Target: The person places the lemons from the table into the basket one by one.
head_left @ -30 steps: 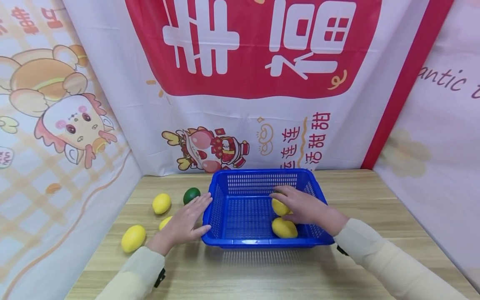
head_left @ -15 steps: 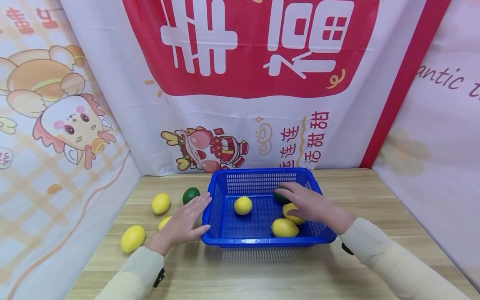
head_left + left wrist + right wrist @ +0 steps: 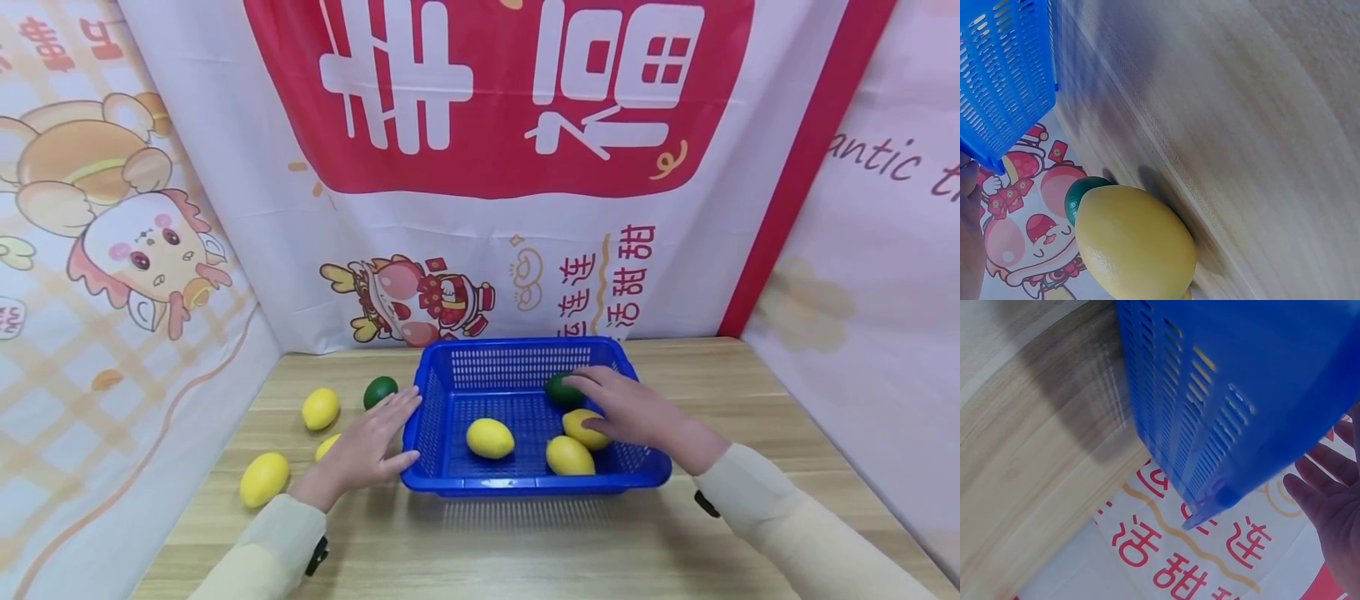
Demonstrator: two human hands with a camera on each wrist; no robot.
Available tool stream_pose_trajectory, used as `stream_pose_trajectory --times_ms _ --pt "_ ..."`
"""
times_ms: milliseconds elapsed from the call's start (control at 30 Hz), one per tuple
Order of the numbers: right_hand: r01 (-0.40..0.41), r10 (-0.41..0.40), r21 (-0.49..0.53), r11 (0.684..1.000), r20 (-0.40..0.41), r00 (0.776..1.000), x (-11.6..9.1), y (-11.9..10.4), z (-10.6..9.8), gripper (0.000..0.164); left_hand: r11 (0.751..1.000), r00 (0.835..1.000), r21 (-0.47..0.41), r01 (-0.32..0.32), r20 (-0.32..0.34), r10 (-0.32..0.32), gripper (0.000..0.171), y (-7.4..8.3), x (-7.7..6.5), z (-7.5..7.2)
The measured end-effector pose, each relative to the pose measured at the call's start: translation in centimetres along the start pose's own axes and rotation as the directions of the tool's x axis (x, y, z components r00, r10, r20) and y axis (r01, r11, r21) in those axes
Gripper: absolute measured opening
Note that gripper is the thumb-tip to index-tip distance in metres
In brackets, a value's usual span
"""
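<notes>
In the head view, my left hand (image 3: 367, 442) rests its straight fingers against the left rim of a blue plastic basket (image 3: 510, 482). My right hand (image 3: 637, 412) is over the basket's right side, fingers loosely extended and holding nothing; the right wrist view shows its spread fingers (image 3: 1319, 497) outside the basket wall. Beneath and beside this hand lie a dark green lime (image 3: 559, 390), one lemon (image 3: 583, 428) partly covered by the thumb, and another lemon (image 3: 570, 456). A separate lemon (image 3: 490, 438) lies left of them in the basket.
Left of the basket, on the wooden table (image 3: 525, 550), are a back lemon (image 3: 321, 409), a front lemon (image 3: 264, 480), a half-hidden lemon (image 3: 327, 447) and a green lime (image 3: 380, 391). Printed cloth walls (image 3: 465, 250) stand behind and at both sides.
My right hand has let go of a lemon, which has rolled left and then toward the basket's front. The hand has drawn back to the right. My left hand has stayed on the rim.
</notes>
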State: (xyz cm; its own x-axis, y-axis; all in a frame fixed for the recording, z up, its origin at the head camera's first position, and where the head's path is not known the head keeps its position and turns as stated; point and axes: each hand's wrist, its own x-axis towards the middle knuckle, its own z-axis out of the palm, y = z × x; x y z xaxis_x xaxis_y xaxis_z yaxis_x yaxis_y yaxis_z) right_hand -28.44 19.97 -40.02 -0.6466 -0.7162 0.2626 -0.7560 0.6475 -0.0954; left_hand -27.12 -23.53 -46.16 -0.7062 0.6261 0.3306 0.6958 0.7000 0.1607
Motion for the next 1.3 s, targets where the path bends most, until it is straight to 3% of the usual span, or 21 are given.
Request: stream_pose_trajectory --times_ms 333,633,900,1133,1300 --pt "0.005 -0.009 -0.035 0.999 -0.093 0.996 -1.4 0.4 -0.6 0.058 1.0 1.0 0.013 -0.001 0.002 0.001 0.078 -0.1 0.1 -0.1" --pt "0.017 -0.022 -0.043 0.999 -0.129 0.991 -2.2 0.8 -1.2 0.058 1.0 1.0 0.021 0.013 0.027 -0.013 0.079 0.1 0.2 -0.3" --pt "0.02 -0.026 -0.037 0.999 -0.155 0.988 -3.1 0.9 -2.1 0.06 0.999 0.999 0.034 0.013 0.046 -0.014 0.08 0.3 0.2 -0.7" --pt "-0.057 0.052 -0.036 0.998 -0.131 0.99 -4.0 0.7 -3.2 0.06 0.998 0.998 0.056 0.007 0.062 -0.011 0.079 0.4 0.3 -1.1" --pt "-0.053 0.045 -0.051 0.997 -0.139 0.989 -4.8 0.6 -3.7 0.06 0.997 0.999 0.082 -0.006 0.053 0.002 0.079 0.4 0.3 -1.2"
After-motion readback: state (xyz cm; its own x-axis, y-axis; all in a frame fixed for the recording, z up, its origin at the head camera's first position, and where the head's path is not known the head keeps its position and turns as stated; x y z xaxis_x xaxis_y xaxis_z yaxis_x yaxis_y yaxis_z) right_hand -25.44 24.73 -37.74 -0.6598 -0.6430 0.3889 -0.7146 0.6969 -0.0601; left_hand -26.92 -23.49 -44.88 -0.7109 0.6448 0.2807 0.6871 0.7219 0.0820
